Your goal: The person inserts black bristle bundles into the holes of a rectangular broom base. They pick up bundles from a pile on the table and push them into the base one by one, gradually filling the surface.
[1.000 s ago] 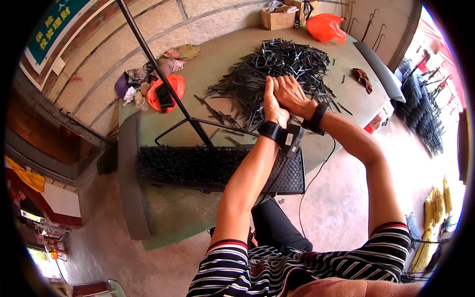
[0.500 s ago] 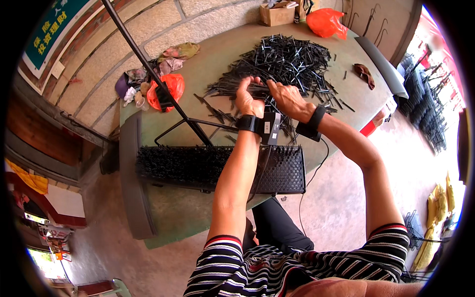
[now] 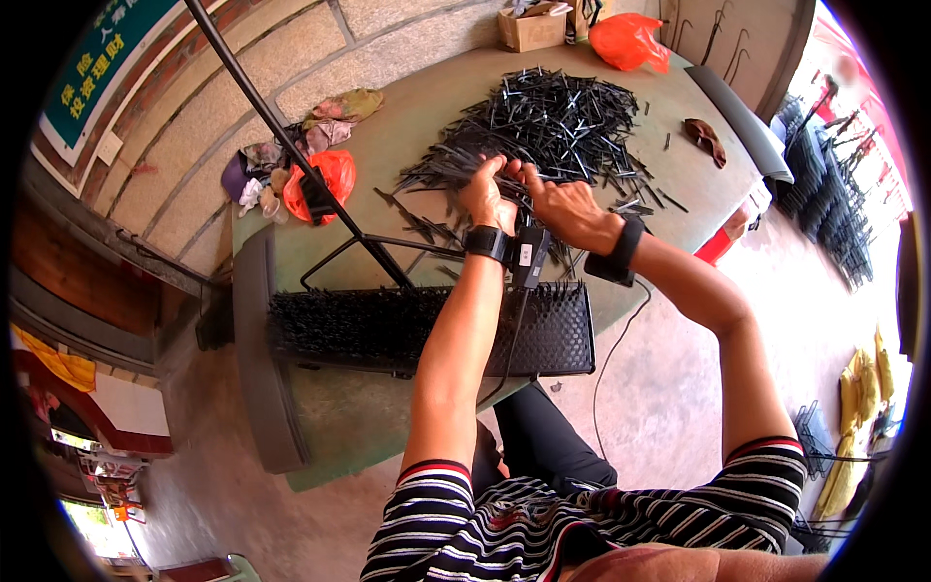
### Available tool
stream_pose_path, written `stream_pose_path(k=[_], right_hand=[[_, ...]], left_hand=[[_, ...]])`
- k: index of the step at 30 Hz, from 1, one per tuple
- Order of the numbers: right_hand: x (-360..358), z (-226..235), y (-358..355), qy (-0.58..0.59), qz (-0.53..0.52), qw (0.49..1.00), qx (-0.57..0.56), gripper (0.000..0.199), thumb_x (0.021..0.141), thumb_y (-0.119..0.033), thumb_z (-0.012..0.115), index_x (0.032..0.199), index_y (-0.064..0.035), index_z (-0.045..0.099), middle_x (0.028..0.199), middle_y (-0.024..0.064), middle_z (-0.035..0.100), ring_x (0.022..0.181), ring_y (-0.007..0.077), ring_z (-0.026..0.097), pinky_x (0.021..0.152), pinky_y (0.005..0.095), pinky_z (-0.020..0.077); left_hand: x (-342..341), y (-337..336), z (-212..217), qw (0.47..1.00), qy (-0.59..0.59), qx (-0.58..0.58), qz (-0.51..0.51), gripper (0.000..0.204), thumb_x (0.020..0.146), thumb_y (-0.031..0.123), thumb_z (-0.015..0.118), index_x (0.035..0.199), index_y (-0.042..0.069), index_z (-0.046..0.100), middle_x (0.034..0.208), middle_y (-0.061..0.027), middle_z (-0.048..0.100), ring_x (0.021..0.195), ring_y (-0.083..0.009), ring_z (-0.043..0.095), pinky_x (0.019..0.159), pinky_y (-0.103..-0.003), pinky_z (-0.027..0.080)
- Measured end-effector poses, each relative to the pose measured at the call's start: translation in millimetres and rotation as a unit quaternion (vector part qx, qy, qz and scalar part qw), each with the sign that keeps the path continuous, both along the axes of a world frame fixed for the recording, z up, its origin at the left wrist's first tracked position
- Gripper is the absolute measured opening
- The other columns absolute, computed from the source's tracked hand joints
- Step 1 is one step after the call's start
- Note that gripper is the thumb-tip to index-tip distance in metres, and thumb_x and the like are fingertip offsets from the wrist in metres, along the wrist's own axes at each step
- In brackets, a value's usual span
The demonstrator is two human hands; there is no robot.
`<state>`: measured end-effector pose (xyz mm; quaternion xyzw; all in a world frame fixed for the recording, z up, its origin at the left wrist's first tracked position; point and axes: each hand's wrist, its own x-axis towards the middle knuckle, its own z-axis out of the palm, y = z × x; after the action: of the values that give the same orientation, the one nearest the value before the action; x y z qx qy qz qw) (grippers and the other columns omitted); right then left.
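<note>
My left hand (image 3: 485,202) is closed round a bundle of thin black plastic strips (image 3: 448,165), which fan out to the left and are partly blurred. Close against it, my right hand (image 3: 570,208) has its fingers bent in at the near end of the bundle; whatever lies between those fingertips is hidden. Beyond both hands spreads a large heap of loose black strips (image 3: 572,112). Below my left wrist lies a long black perforated tray (image 3: 548,339). Upright black pieces stand densely over its left part, while holes show at its right end.
A black metal pole (image 3: 262,92) with a braced foot rises left of my hands. Red plastic bags (image 3: 335,182) and cloths lie on the green table (image 3: 398,82). A brown object (image 3: 705,143) rests at right. A cable (image 3: 621,339) hangs from my right wrist.
My right hand's fingertips have come in closer to my left hand. The strips in the left hand have shifted and now look more spread and smeared. The whole view has moved slightly.
</note>
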<state>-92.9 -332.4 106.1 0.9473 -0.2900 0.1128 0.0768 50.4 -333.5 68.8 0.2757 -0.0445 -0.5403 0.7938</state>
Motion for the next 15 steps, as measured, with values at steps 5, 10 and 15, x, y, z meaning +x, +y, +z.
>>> stream_pose_path(k=[5,10,15], right_hand=[[-56.7,9.2,-15.0,-0.142,-0.055,0.973,0.174,0.045,0.078,-0.033,0.067,0.101,0.0029,0.053,0.077,0.0188,0.062,0.075,0.0347,0.061,0.058,0.0408,0.0475],[-54.7,38.6,17.9,-0.329,0.028,0.944,0.004,0.046,0.077,-0.022,0.068,0.112,0.0034,0.052,0.089,0.0196,0.059,0.084,0.0343,0.057,0.067,0.0399,0.0457],[-15.7,69.1,21.6,-0.222,0.067,0.963,-0.136,0.048,0.074,-0.028,0.068,0.111,0.0001,0.055,0.115,0.016,0.049,0.113,0.033,0.042,0.093,0.0553,0.0283]], left_hand=[[-7.1,13.1,20.4,0.965,-0.229,0.103,-0.08,0.006,0.072,-0.004,0.062,0.074,-0.001,0.058,0.063,-0.0113,0.058,0.05,-0.0213,0.058,0.044,-0.033,0.048],[-27.8,19.7,25.4,0.847,-0.491,0.196,-0.057,0.01,0.063,-0.001,0.059,0.057,-0.006,0.052,0.052,-0.0125,0.056,0.038,-0.0189,0.054,0.034,-0.032,0.04],[-47.1,32.6,17.2,0.743,-0.652,0.129,-0.084,0.016,0.068,0.01,0.061,0.076,-0.004,0.059,0.056,-0.0155,0.06,0.048,-0.0247,0.062,0.047,-0.034,0.049]])
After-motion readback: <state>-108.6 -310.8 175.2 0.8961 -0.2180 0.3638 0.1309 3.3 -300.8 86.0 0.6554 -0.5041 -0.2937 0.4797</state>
